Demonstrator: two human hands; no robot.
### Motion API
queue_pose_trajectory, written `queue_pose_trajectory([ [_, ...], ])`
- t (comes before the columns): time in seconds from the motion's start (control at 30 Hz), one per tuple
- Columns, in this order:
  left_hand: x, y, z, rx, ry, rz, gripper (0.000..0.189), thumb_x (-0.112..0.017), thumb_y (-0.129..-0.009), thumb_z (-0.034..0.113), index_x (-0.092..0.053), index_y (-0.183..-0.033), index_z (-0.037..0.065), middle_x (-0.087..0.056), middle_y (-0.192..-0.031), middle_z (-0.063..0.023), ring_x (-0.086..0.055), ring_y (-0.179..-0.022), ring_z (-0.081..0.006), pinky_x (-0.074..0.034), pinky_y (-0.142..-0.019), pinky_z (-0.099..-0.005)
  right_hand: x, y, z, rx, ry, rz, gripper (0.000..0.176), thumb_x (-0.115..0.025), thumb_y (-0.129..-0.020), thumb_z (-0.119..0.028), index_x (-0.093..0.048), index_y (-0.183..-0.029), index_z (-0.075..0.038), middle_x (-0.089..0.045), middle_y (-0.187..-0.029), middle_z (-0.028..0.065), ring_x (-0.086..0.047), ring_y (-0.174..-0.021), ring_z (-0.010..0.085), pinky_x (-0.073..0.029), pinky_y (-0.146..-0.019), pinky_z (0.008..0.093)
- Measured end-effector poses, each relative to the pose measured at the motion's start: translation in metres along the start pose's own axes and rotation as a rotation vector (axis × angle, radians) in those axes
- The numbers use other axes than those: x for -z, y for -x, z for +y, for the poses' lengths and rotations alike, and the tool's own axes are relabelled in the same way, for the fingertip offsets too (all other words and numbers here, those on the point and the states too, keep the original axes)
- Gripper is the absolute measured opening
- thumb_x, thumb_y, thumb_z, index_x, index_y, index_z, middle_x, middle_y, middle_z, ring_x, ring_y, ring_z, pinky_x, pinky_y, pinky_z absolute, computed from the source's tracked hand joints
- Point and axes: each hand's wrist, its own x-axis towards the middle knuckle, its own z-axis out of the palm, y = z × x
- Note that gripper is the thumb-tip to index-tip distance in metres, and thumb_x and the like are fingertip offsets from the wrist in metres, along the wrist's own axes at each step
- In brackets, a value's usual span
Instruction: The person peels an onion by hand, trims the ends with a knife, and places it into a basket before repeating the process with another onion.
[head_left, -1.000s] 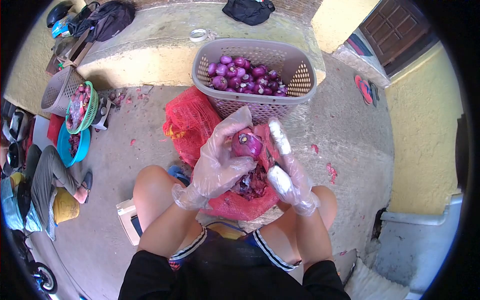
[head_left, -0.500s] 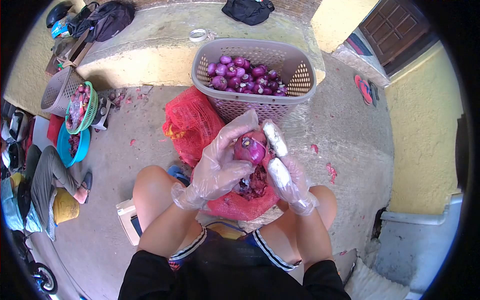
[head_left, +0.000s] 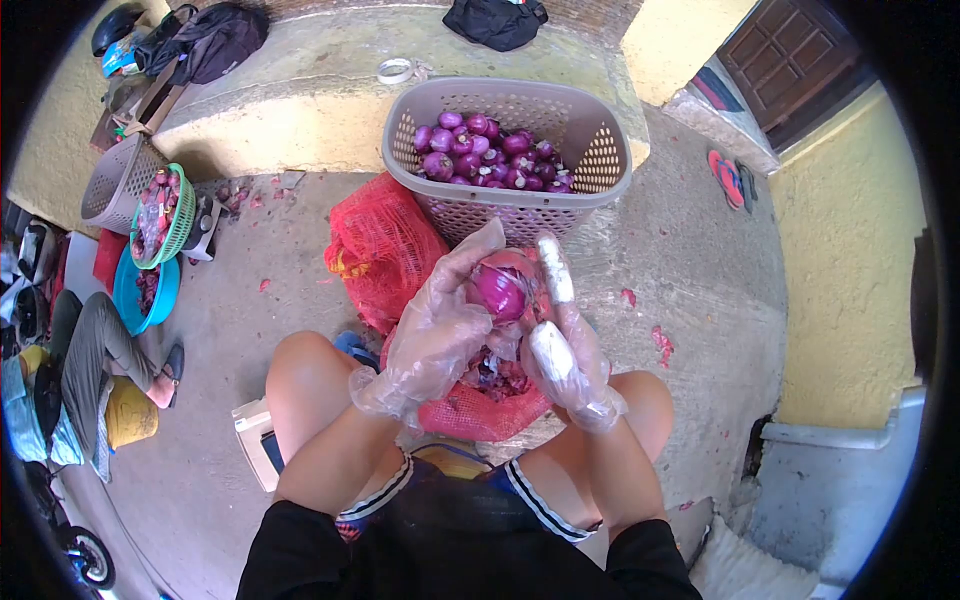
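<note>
My left hand (head_left: 435,325), in a clear plastic glove, is closed around a red onion (head_left: 497,292) with its shiny purple side facing up. Close against the onion's right side is my right hand (head_left: 572,350), gloved too, with white wrapping on its thumb and a finger. Reddish onion skin (head_left: 541,305) shows between those fingers; their exact grip is partly hidden. Below both hands, a red mesh sack (head_left: 480,415) between my knees holds loose dark skins. Beyond them stands a grey-brown plastic basket (head_left: 510,205) with many purple onions (head_left: 490,150) in it.
Another red mesh sack (head_left: 385,245) leans by the basket. At left are a green basket (head_left: 183,225), a blue basin (head_left: 125,300) and a seated person's leg (head_left: 115,345). A tape roll (head_left: 395,71) lies on the ledge (head_left: 300,85). Skin scraps (head_left: 663,345) dot the floor.
The onion has turned in my left hand, so its stem end no longer faces up and more smooth purple surface shows. My right hand has shifted slightly, its wrapped fingers more upright.
</note>
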Motion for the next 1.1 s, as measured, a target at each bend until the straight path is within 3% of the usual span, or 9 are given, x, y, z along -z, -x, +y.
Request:
queue_pose_trajectory([
  [0.1,-0.004,-0.001,0.0,-0.069,0.102,0.002,0.075,-0.061,-0.082,0.002,-0.028,-0.15,0.006,-0.05,-0.134,-0.0142,-0.058,-0.11,-0.0234,-0.052,-0.088,-0.0373,0.011,0.007,-0.014,-0.017,0.267,-0.114,0.076,-0.053,-0.096,-0.008,-0.006,-0.155,-0.005,-0.064,-0.09,0.0106,-0.06,-0.071,0.0172,-0.048,-0.064,0.0305],
  [0.2,-0.007,0.0,-0.001,-0.054,0.135,0.027,0.075,-0.063,-0.084,0.005,-0.027,-0.15,0.006,-0.05,-0.134,-0.0148,-0.059,-0.106,-0.0227,-0.051,-0.087,-0.0369,0.01,0.004,-0.009,0.075,0.32,-0.129,0.076,-0.054,-0.095,-0.009,-0.007,-0.155,-0.005,-0.066,-0.09,0.0124,-0.064,-0.074,0.0216,-0.05,-0.066,0.0333],
  [0.47,-0.001,0.0,0.001,-0.03,0.139,-0.026,0.077,-0.066,-0.083,0.009,-0.027,-0.15,0.005,-0.049,-0.136,-0.0136,-0.055,-0.116,-0.0237,-0.05,-0.091,-0.0385,0.015,0.001,-0.024,0.17,0.515,-0.181,0.074,-0.054,-0.095,-0.009,-0.01,-0.154,-0.004,-0.066,-0.092,0.0131,-0.065,-0.075,0.0223,-0.051,-0.067,0.0333],
  [0.6,0.002,0.0,-0.002,-0.037,0.036,0.007,0.088,-0.076,-0.08,0.025,-0.027,-0.151,0.009,-0.048,-0.138,-0.0139,-0.058,-0.115,-0.0268,-0.054,-0.088,-0.0376,0.016,0.002,-0.011,0.174,0.439,-0.173,0.075,-0.055,-0.095,-0.009,-0.01,-0.154,-0.004,-0.066,-0.091,0.0131,-0.064,-0.073,0.0217,-0.05,-0.066,0.033],
  [0.7,0.0,-0.001,-0.002,-0.013,0.037,0.016,0.087,-0.076,-0.08,0.025,-0.028,-0.15,0.009,-0.048,-0.139,-0.0136,-0.057,-0.116,-0.0261,-0.054,-0.087,-0.0378,0.015,0.001,-0.017,0.006,0.249,-0.14,0.077,-0.056,-0.094,-0.009,-0.009,-0.155,-0.005,-0.066,-0.09,0.0129,-0.063,-0.071,0.0209,-0.049,-0.065,0.0326],
  [0.8,0.002,0.0,0.003,0.028,0.013,-0.007,0.086,-0.076,-0.079,0.024,-0.029,-0.15,0.008,-0.048,-0.139,-0.0135,-0.058,-0.116,-0.0258,-0.054,-0.085,-0.0382,0.017,0.002,-0.021,-0.072,0.266,-0.146,0.078,-0.056,-0.094,-0.008,-0.008,-0.155,-0.006,-0.066,-0.09,0.0127,-0.062,-0.07,0.019,-0.049,-0.065,0.0307],
  [0.9,-0.005,0.002,0.008,0.056,0.102,0.029,0.077,-0.062,-0.078,0.007,-0.031,-0.148,0.005,-0.053,-0.128,-0.0122,-0.062,-0.092,-0.0194,-0.053,-0.076,-0.0322,0.02,0.007,-0.026,-0.056,0.37,-0.192,0.079,-0.056,-0.094,-0.008,-0.005,-0.155,-0.006,-0.067,-0.09,0.0119,-0.062,-0.069,0.0172,-0.049,-0.065,0.0288],
  [1.0,-0.003,0.001,0.008,0.066,0.043,0.008,0.074,-0.06,-0.08,0.005,-0.032,-0.148,0.005,-0.048,-0.136,-0.0127,-0.061,-0.084,-0.0165,-0.052,-0.07,-0.0302,0.012,0.006,-0.048,-0.074,0.363,-0.185,0.067,-0.056,-0.095,-0.009,-0.02,-0.152,-0.005,-0.068,-0.087,0.0103,-0.063,-0.068,0.0156,-0.05,-0.065,0.0281],
  [1.1,0.002,0.003,0.003,0.002,-0.155,0.002,0.069,-0.057,-0.084,0.003,-0.032,-0.148,0.004,-0.039,-0.147,-0.0126,-0.059,-0.104,-0.0185,-0.05,-0.086,-0.0328,0.007,0.002,-0.036,0.017,0.338,-0.145,0.041,-0.057,-0.096,-0.01,-0.047,-0.134,-0.001,-0.069,-0.083,0.0089,-0.065,-0.069,0.0152,-0.052,-0.063,0.0291],
])
